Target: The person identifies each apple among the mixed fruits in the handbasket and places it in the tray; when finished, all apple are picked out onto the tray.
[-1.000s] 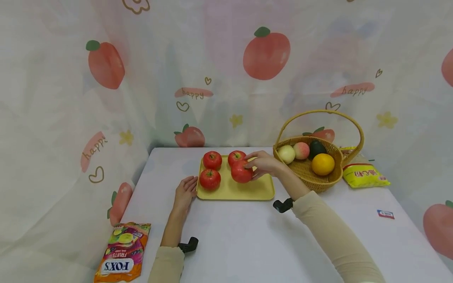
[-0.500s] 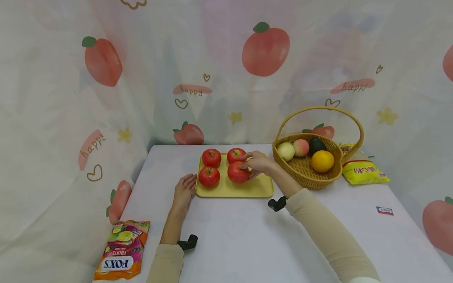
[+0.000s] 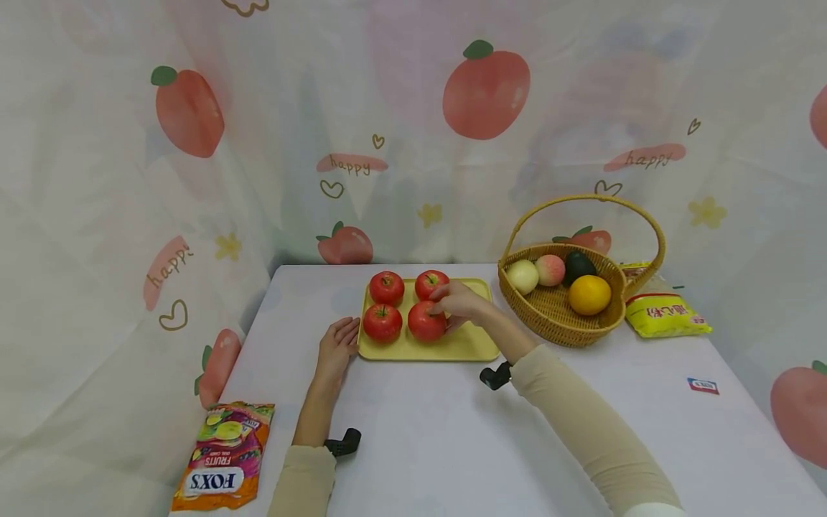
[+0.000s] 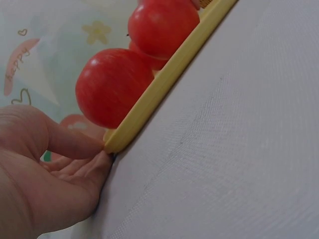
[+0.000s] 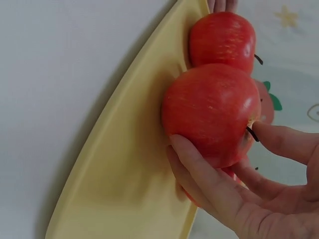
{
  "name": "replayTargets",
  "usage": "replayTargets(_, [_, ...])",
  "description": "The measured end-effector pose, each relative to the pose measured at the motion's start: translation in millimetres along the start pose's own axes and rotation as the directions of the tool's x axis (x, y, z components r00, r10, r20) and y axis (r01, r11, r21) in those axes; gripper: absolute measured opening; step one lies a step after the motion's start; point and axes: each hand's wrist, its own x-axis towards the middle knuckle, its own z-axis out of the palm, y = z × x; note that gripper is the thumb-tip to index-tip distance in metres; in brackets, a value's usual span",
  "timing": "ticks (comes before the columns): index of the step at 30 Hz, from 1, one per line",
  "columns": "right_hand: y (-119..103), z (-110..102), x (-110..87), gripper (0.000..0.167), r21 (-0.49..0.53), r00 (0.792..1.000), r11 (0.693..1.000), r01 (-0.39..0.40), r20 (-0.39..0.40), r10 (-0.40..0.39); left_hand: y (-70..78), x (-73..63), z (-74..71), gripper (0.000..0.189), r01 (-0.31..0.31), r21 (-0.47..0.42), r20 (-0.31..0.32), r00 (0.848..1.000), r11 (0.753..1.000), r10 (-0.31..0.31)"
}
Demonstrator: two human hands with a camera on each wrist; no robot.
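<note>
My right hand (image 3: pixel 460 301) holds a red apple (image 3: pixel 426 321) at the front middle of a yellow tray (image 3: pixel 465 350). In the right wrist view, the thumb lies by the stem of this apple (image 5: pixel 212 114) and the fingertips (image 5: pixel 184 144) reach round its side. Left of it sits another apple (image 3: pixel 382 323), close against it in that view. Two more stand behind, a back left apple (image 3: pixel 386 289) and a back right apple (image 3: pixel 431 284). My left hand (image 3: pixel 336 348) touches the tray's left end with relaxed fingers, its fingertips right at the rim (image 4: pixel 117 142).
Right of the tray stands a wicker basket (image 3: pixel 549 323) with a tall handle, holding several fruits, an orange (image 3: pixel 589 295) among them. A yellow bag (image 3: pixel 665 314) lies beyond it. A candy bag (image 3: pixel 222 459) is at the front left, a small wrapped packet (image 3: pixel 703 385) at the right.
My right hand has brought its apple down and left, from above the tray to beside the front left apple. My left hand has stayed at the tray's left end.
</note>
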Motion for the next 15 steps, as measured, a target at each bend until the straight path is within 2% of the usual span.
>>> replayTargets(7, [1.9,6.9,-1.5,0.054,-0.006,1.0,1.0,0.026,-0.006,-0.026,-1.3,0.2,-1.0,0.076,-0.003,0.001,0.005,1.0,1.0,0.003])
replayTargets(12, [3.4,5.7,-2.8,0.054,0.019,1.0,1.0,0.018,-0.011,-0.018,-1.7,1.7,-1.6,0.074,-0.006,0.008,0.012,1.0,1.0,0.006])
replayTargets(15, [6.4,3.7,-3.5,0.055,0.001,1.0,1.0,0.021,-0.019,-0.021,-1.4,1.6,-2.1,0.075,-0.006,0.019,0.006,1.0,1.0,0.006])
